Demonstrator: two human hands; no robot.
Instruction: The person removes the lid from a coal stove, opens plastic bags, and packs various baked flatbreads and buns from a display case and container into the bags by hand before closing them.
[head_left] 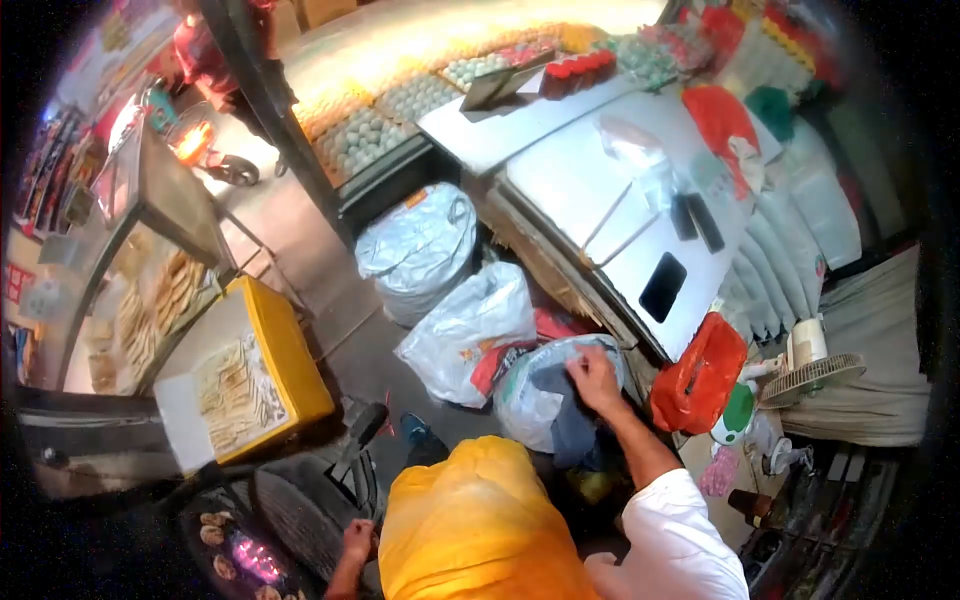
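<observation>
The right hand [594, 380], half curled, is over the open sack [525, 405] beside the white table [560, 170] edge; the left hand [358, 540] curls loosely; whether either grips anything is unclear. Grey floor [340, 325] gives room toward the yellow box [290, 350].

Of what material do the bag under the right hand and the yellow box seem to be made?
The bag under the right hand: probably thin plastic, pale, slightly shiny, since it crumples into creases. The yellow box: likely rigid, smooth plastic, given its straight, uniformly yellow wall; painted metal remains possible.
</observation>
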